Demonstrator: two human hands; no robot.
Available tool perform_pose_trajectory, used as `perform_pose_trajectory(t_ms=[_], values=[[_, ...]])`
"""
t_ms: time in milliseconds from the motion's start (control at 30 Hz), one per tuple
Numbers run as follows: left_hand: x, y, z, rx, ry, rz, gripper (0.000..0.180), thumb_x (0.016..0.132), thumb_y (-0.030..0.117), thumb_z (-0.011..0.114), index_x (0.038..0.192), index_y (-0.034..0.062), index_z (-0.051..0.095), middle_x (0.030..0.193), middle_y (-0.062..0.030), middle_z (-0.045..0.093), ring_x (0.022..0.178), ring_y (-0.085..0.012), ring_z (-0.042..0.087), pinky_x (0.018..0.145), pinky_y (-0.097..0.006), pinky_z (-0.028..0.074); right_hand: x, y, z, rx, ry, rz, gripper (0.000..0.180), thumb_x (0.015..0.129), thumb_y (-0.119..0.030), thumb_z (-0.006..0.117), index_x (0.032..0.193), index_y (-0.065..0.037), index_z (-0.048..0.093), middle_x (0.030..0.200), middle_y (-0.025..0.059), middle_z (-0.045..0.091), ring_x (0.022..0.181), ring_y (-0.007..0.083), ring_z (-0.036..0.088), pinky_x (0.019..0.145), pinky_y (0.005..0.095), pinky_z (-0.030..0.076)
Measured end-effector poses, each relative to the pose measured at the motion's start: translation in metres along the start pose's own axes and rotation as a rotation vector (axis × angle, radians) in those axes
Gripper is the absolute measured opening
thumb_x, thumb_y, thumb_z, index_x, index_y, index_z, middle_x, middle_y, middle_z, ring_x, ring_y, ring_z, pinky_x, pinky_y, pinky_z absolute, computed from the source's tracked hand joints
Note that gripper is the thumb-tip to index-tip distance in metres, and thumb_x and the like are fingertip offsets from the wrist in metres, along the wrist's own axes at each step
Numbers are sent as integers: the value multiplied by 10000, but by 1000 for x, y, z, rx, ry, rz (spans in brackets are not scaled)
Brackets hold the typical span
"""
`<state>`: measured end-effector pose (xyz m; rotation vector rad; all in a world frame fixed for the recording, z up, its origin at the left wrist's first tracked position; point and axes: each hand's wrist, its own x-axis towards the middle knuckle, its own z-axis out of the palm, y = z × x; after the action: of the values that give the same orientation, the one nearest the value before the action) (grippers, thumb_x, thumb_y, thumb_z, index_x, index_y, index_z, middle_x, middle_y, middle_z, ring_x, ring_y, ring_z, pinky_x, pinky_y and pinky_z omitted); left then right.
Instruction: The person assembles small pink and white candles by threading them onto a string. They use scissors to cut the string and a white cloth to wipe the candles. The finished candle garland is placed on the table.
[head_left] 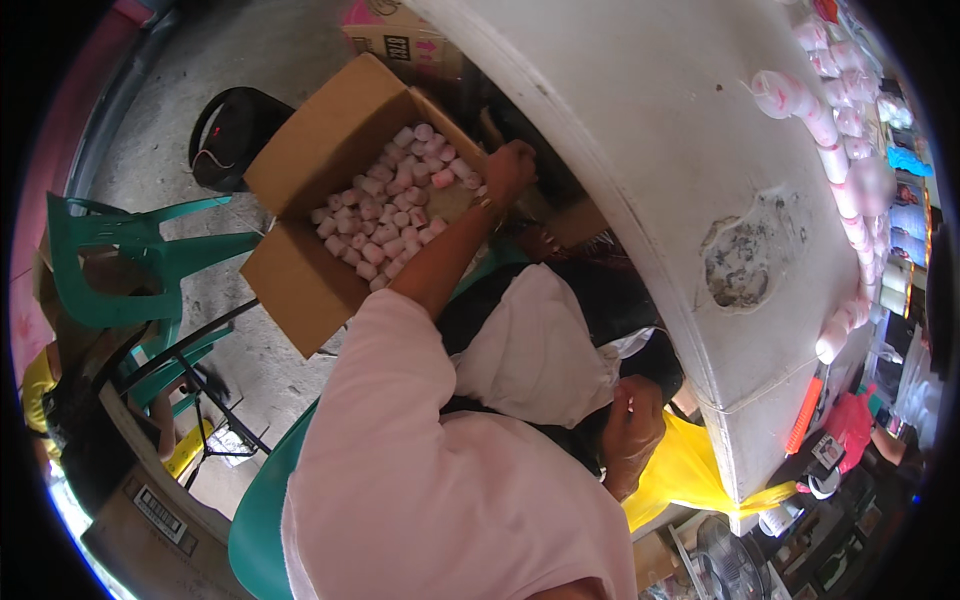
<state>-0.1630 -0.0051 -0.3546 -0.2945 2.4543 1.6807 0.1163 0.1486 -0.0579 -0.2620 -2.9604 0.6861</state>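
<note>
An open cardboard box (305, 285) holds many small white-and-pink cylinders, and bare cardboard shows on part of its floor. My left hand (510, 172) is at the box's table-side edge, its fingers curled; what they hold, if anything, is hidden. A whitish cloth (535, 350) lies across my lap. Beside it my right hand (632, 435) is closed, fingers bent together, with something small and pale at the fingertips that I cannot make out. A yellow plastic bag (685, 465) hangs behind that hand at the table edge.
The worn white table (640, 130) curves along my right, with a rough damaged patch. On it lies a chain of pink-and-white rolls (835, 165) in clear plastic. Green plastic chairs (110, 260) and a black round-ended device (235, 135) stand left of the box.
</note>
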Motion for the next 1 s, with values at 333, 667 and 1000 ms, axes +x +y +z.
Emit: perform_pose_trajectory(t_ms=[333, 667, 1000], values=[[-69, -72, -132, 468, -10, 92, 228, 809, 162, 582, 995, 115, 705, 902, -198, 691, 882, -371, 670, 772, -467, 513, 0, -14, -12, 7, 80, -71, 26, 879, -8, 601, 901, -21, 608, 873, 170, 626, 769, 383, 628, 639, 411, 516], [-102, 49, -118, 377, -282, 519, 128, 884, 112, 609, 956, 60, 701, 930, -144, 704, 835, -290, 679, 730, -357, 523, -56, 11, -39, -112, 312, 177, 122, 812, 41, 651, 906, -31, 622, 842, 150, 633, 752, 365, 634, 652, 396, 516], [-197, 198, -91, 284, -655, 1023, 126, 851, 113, 675, 966, 62, 681, 884, -66, 653, 823, -197, 645, 1033, -474, 397, -81, 14, -37, -55, 402, 257, 85, 836, -14, 657, 911, -48, 634, 867, 118, 647, 774, 333, 648, 680, 394, 523]])
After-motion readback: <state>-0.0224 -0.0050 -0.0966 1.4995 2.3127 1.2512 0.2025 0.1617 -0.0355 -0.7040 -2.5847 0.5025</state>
